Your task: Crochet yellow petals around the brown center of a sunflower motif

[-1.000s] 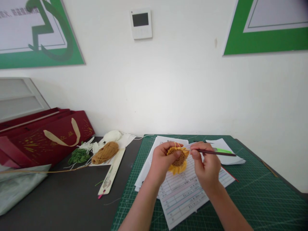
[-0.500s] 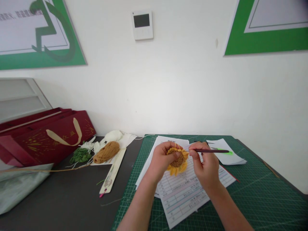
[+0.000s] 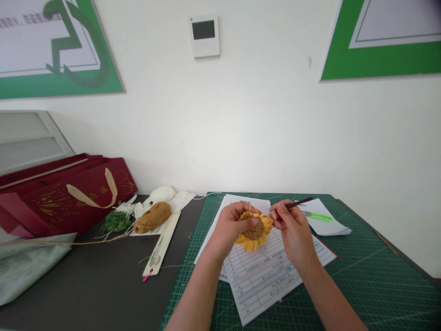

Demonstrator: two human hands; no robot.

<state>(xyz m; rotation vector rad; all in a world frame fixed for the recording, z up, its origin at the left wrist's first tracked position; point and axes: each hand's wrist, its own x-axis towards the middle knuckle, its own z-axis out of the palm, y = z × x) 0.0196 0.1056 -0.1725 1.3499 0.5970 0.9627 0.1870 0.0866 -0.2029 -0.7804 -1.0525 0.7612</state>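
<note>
A crocheted flower (image 3: 254, 228) with a brown centre and yellow petals is pinched in my left hand (image 3: 229, 227), the thumb lying on its centre. A loop of yellow yarn rises near the left fingertips. My right hand (image 3: 294, 230) grips a dark-handled crochet hook (image 3: 300, 202), whose thin shaft points left toward the flower's upper right edge. The hook's tip is too small to make out. Both hands are above printed sheets (image 3: 265, 280) on a green cutting mat (image 3: 365, 276).
A green cutter (image 3: 319, 216) lies on white paper (image 3: 336, 225) at the right. On the dark table (image 3: 103, 289) are brown yarn (image 3: 153, 217), green yarn (image 3: 115, 221), white yarn (image 3: 162, 194) and a ruler (image 3: 161, 250). A red bag (image 3: 86, 193) stands at the left.
The hook has turned so its handle end points up and right, and my right hand has rotated with it. The green cutter shows more. My left hand still holds the flower.
</note>
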